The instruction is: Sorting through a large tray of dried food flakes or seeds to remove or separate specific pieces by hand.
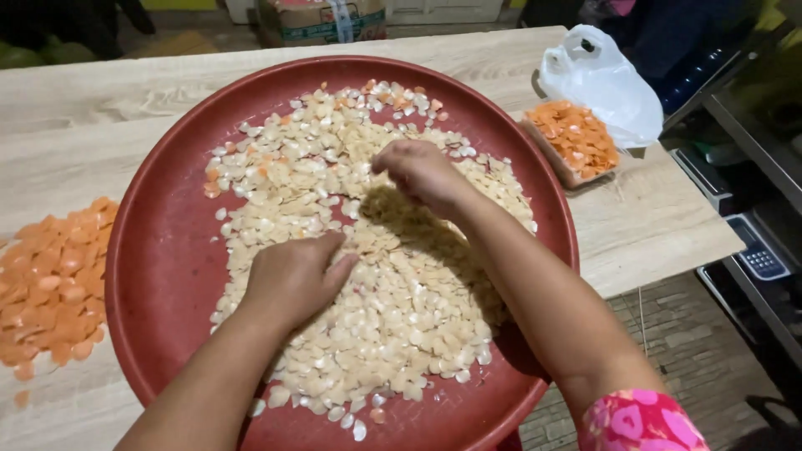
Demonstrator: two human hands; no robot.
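Pale seeds [368, 250] are being pinched by the right hand [422, 171] and pressed flat under the loosely curled, empty left hand [292, 280] on the big red tray [159, 276], probably best sifted lightly so orange skins [50, 284] get spotted.

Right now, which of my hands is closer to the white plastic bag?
Right. Your right hand is over the pale seeds near the far side of the red tray, the side toward the white plastic bag. Your left hand rests lower down, mid-tray, farther from it.
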